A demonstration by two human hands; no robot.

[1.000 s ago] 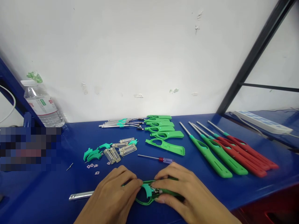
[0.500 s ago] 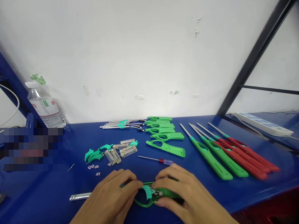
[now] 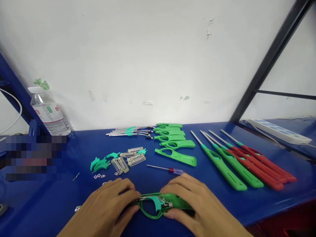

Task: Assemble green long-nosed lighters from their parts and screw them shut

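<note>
An open green lighter handle half [image 3: 158, 204] with a teal trigger inside lies near the front edge of the blue table [image 3: 61, 197]. My left hand [image 3: 108, 207] pinches its left end, where the metal tube joins; most of the tube is hidden under the hand. My right hand [image 3: 195, 204] is curled over the handle's right end, thumb pressing its lower edge. A small red-handled screwdriver [image 3: 168, 169] lies just behind my right hand.
Behind lie teal triggers [image 3: 100, 163], clear fuel tanks [image 3: 127, 160], small metal clips [image 3: 98, 176], green handle shells [image 3: 172, 140] and metal tubes [image 3: 128, 132]. Finished green and red lighters [image 3: 242, 161] lie at right. A water bottle [image 3: 48, 113] stands at left, a power strip [image 3: 276, 130] far right.
My left hand has slid left along the lighter, covering more of the metal tube and exposing more of the green handle loop. My right hand has stayed in place.
</note>
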